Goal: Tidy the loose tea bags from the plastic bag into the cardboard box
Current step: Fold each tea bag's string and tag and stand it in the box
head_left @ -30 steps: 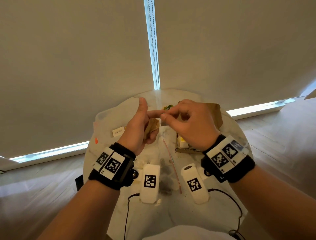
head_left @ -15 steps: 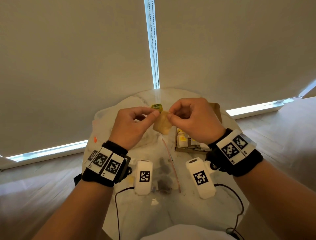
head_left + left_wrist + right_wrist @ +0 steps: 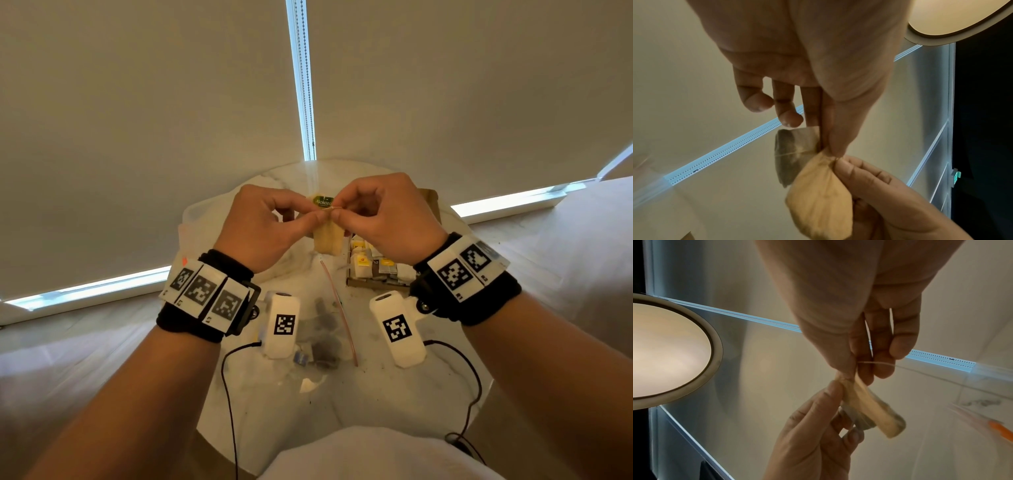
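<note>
Both hands are raised over the round table. My left hand [image 3: 317, 215] and right hand [image 3: 337, 211] pinch the gathered top of one tan tea bag [image 3: 329, 240], which hangs below the fingertips. Its green tag [image 3: 323, 201] shows just behind them. In the left wrist view my left hand [image 3: 831, 152] nips the neck of the tea bag [image 3: 818, 203]. In the right wrist view my right hand [image 3: 855, 378] holds the tea bag [image 3: 869, 404] and a thin string [image 3: 877, 363]. The cardboard box [image 3: 373, 282] with several tea bags lies under my right hand. The clear plastic bag [image 3: 325, 332] lies flat on the table's middle.
Two white marker blocks [image 3: 284, 325] [image 3: 399, 329] with black cables [image 3: 227, 394] stand on the table [image 3: 342, 401] near me. Closed blinds [image 3: 137, 137] fill the view behind the table. The box's open flap [image 3: 430, 202] stands up at the back right.
My left hand turned from thumb-up, with the bag against its palm, to a palm-down pinch on the bag's top. Both hands drew together and the green tag came up behind them.
</note>
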Demonstrator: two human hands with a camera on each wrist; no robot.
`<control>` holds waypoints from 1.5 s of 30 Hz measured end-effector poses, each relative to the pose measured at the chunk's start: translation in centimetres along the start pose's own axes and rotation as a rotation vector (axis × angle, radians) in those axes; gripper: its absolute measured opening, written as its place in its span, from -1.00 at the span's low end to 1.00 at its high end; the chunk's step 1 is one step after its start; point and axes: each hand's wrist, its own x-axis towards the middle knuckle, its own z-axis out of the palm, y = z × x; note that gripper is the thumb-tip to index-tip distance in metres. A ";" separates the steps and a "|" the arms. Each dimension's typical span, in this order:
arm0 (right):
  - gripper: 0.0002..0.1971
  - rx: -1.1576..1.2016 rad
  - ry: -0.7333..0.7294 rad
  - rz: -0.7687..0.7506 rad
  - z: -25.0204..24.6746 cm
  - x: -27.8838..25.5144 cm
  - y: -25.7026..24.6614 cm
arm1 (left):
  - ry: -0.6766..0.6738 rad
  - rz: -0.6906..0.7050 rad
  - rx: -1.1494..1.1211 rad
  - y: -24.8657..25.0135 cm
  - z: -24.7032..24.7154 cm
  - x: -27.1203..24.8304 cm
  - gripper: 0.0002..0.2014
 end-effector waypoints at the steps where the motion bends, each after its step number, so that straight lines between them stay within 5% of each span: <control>1: -0.93 0.000 0.001 0.005 0.1 0.0 0.0 | 0.014 -0.005 -0.004 -0.1 0.0 0.0 -0.97; 7: -0.83 0.031 -0.064 0.140 0.1 -1.1 0.9 | 0.115 -0.057 0.030 -0.1 -0.2 0.4 -0.97; 18: -0.90 0.320 -0.057 0.086 3.2 -3.8 4.2 | 0.118 -0.085 -0.079 1.3 0.4 0.9 -0.95; 33: -0.88 0.256 -0.128 0.212 4.6 -4.8 7.5 | 0.059 -0.100 -0.080 1.4 0.4 1.3 -0.90; 40: -0.65 0.257 -0.219 0.324 4.7 -5.3 7.9 | 0.055 -0.093 -0.086 1.4 0.6 1.4 -0.88; 45: -0.79 0.202 -0.113 0.391 4.8 -5.3 8.6 | 0.050 -0.078 -0.087 1.5 0.6 1.4 -0.85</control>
